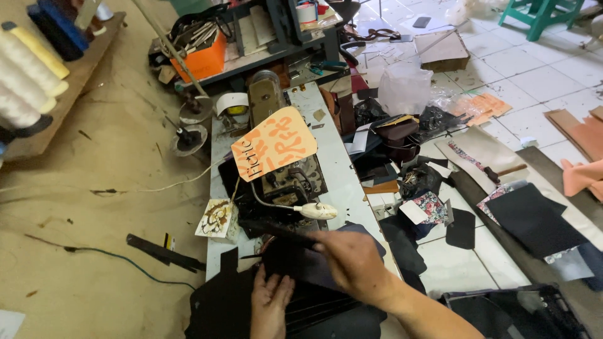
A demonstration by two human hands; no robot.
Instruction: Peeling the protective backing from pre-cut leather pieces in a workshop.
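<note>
My right hand (353, 260) grips the edge of a dark fabric piece (301, 260) lying on the white sewing table (342, 182), just in front of the sewing machine (279, 160). My left hand (270, 304) lies flat on the same dark piece, fingers pressed on it near the table's front edge. An orange card tag (274, 143) with writing leans on the machine and hides part of it. A small white lamp head (317, 210) on a bent arm hangs just above the fabric.
Thread cones (28, 66) stand at the left on a wooden shelf. An orange bin (204, 59) and tools fill a rack behind the machine. Dark and patterned fabric scraps (534, 220) cover the tiled floor to the right. A black crate (515, 314) sits at the lower right.
</note>
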